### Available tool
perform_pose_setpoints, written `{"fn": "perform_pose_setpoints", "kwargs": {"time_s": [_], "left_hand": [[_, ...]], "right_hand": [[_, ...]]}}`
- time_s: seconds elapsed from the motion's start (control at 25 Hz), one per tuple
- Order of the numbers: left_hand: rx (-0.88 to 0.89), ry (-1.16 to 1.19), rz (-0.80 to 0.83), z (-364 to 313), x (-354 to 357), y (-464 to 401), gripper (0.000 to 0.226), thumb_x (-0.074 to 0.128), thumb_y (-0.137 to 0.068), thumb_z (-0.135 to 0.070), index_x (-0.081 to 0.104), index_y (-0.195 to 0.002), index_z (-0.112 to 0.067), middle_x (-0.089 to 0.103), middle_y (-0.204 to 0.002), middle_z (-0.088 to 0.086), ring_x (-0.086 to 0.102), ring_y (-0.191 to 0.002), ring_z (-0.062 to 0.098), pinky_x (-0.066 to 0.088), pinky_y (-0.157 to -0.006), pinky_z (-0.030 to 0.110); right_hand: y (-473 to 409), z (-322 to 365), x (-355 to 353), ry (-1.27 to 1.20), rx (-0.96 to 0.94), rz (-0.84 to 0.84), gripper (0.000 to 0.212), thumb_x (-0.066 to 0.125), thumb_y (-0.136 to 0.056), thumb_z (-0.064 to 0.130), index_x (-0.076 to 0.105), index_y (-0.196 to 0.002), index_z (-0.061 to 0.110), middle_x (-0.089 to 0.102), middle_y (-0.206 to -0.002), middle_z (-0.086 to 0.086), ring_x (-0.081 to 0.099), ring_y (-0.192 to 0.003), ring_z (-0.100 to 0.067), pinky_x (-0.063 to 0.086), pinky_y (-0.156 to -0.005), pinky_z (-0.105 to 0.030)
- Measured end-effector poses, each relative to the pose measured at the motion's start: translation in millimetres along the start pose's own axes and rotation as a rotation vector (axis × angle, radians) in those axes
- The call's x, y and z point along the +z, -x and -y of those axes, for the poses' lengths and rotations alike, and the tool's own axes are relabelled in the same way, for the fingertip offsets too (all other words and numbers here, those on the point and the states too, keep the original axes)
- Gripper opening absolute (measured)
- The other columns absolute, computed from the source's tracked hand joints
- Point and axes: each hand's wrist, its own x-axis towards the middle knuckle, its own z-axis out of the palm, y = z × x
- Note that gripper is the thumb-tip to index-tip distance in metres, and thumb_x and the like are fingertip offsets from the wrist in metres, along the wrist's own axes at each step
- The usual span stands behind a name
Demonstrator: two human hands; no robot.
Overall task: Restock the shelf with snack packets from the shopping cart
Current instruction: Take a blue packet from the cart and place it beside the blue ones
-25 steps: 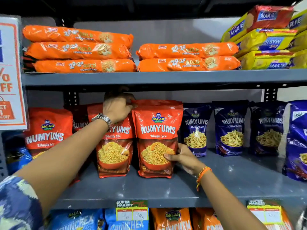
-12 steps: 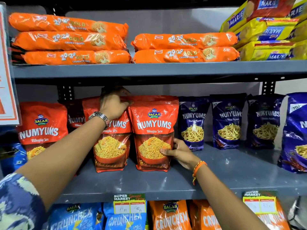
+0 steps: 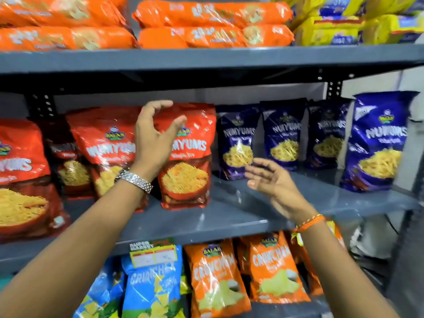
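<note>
A red Numyums packet stands upright on the grey middle shelf, beside other red Numyums packets to its left. My left hand, with a metal watch on the wrist, hovers in front of the packet's top with fingers spread, holding nothing. My right hand, with an orange thread on the wrist, is off the packet to its right, fingers apart and empty, in front of the blue packets. The shopping cart is out of view.
Blue Numyums packets line the right of the middle shelf. Orange biscuit rolls and yellow Marie packs lie on the upper shelf. Crunchex bags fill the shelf below, under a price tag.
Both hands have let go of the red packets and drawn back toward me. The right hand has shifted right. The view has moved closer and lower.
</note>
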Motion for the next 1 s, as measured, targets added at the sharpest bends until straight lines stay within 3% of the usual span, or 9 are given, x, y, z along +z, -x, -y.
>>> {"fn": "perform_pose_setpoints", "kwargs": {"time_s": [0.16, 0.28, 0.4, 0.56, 0.64, 0.72, 0.84, 0.92, 1.0], "left_hand": [[-0.067, 0.388, 0.233, -46, 73, 71, 0.027, 0.069, -0.09, -0.02, 0.059, -0.115, -0.012, 0.062, -0.115, 0.006, 0.059, -0.107, 0.012, 0.049, -0.1, 0.027], [-0.063, 0.504, 0.536, -59, 142, 143, 0.023, 0.068, -0.092, -0.021, 0.061, -0.113, -0.018, 0.062, -0.11, 0.001, 0.058, -0.103, 0.011, 0.049, -0.094, 0.034], [-0.279, 0.622, 0.859, -62, 209, 232, 0.02, 0.069, -0.089, -0.018, 0.064, -0.109, -0.02, 0.065, -0.103, -0.001, 0.059, -0.097, 0.007, 0.05, -0.087, 0.026], [-0.475, 0.552, 1.24, -52, 274, 360, 0.025, 0.073, -0.085, -0.005, 0.064, -0.105, -0.017, 0.065, -0.098, -0.006, 0.06, -0.089, -0.009, 0.048, -0.086, 0.015], [-0.543, 0.411, 1.411, -40, 297, 428, 0.023, 0.076, -0.082, -0.003, 0.064, -0.097, -0.016, 0.063, -0.094, -0.001, 0.06, -0.085, -0.004, 0.048, -0.085, 0.018], [-0.571, 0.228, 1.64, -29, 312, 495, 0.013, 0.079, -0.076, -0.011, 0.066, -0.078, -0.011, 0.061, -0.081, 0.006, 0.057, -0.081, 0.015, 0.048, -0.082, 0.031], [-0.488, -0.038, 2.039, -23, 307, 572, 0.023, 0.077, -0.083, -0.018, 0.074, -0.09, 0.004, 0.061, -0.07, 0.004, 0.054, -0.064, 0.011, 0.041, -0.06, 0.017], [-0.438, -0.105, 2.216, -25, 302, 620, 0.04, 0.074, -0.087, -0.018, 0.067, -0.118, 0.004, 0.072, -0.106, 0.014, 0.068, -0.096, 0.018, 0.045, -0.076, 0.017], [-0.347, -0.269, 2.373, -21, 302, 665, 0.058, 0.076, -0.086, -0.026, 0.057, -0.131, 0.004, 0.061, -0.136, 0.02, 0.059, -0.125, 0.03, 0.046, -0.095, 0.03]], "right_hand": [[107, 26, -78, -0.076, -0.084, -0.22, 0.077, 0.078, -0.064, 0.001, 0.048, -0.135, 0.002, 0.063, -0.131, -0.025, 0.064, -0.122, -0.032, 0.059, -0.093, -0.032], [193, 20, -134, 0.017, -0.043, -0.439, 0.072, 0.081, -0.06, 0.006, 0.054, -0.127, 0.008, 0.069, -0.123, -0.02, 0.067, -0.117, -0.03, 0.06, -0.088, -0.031], [272, -9, -181, 0.161, 0.051, -0.647, 0.07, 0.084, -0.057, 0.009, 0.058, -0.122, 0.007, 0.068, -0.122, -0.024, 0.067, -0.113, -0.03, 0.06, -0.085, -0.029], [370, -79, -225, 0.324, 0.282, -0.858, 0.053, 0.076, -0.069, -0.02, 0.063, -0.112, 0.008, 0.069, -0.11, -0.022, 0.066, -0.107, -0.028, 0.057, -0.092, -0.039], [423, -120, -241, 0.404, 0.451, -0.921, 0.053, 0.075, -0.07, -0.023, 0.063, -0.112, 0.006, 0.069, -0.109, -0.021, 0.067, -0.101, -0.02, 0.056, -0.091, -0.039], [468, -156, -257, 0.522, 0.632, -0.881, 0.053, 0.079, -0.069, -0.018, 0.065, -0.112, 0.01, 0.069, -0.112, -0.018, 0.067, -0.095, -0.006, 0.056, -0.087, -0.026], [508, -194, -269, 0.822, 0.795, -0.736, 0.052, 0.084, -0.067, -0.006, 0.071, -0.116, 0.002, 0.072, -0.117, -0.019, 0.065, -0.105, -0.015, 0.053, -0.099, -0.036], [520, -210, -275, 0.999, 0.828, -0.6, 0.052, 0.084, -0.065, 0.006, 0.073, -0.115, 0.001, 0.074, -0.116, -0.018, 0.068, -0.108, -0.023, 0.05, -0.094, -0.03], [527, -226, -284, 1.112, 0.87, -0.448, 0.057, 0.084, -0.062, 0.017, 0.073, -0.118, 0.01, 0.074, -0.12, -0.013, 0.068, -0.114, -0.03, 0.05, -0.098, -0.037]]}}
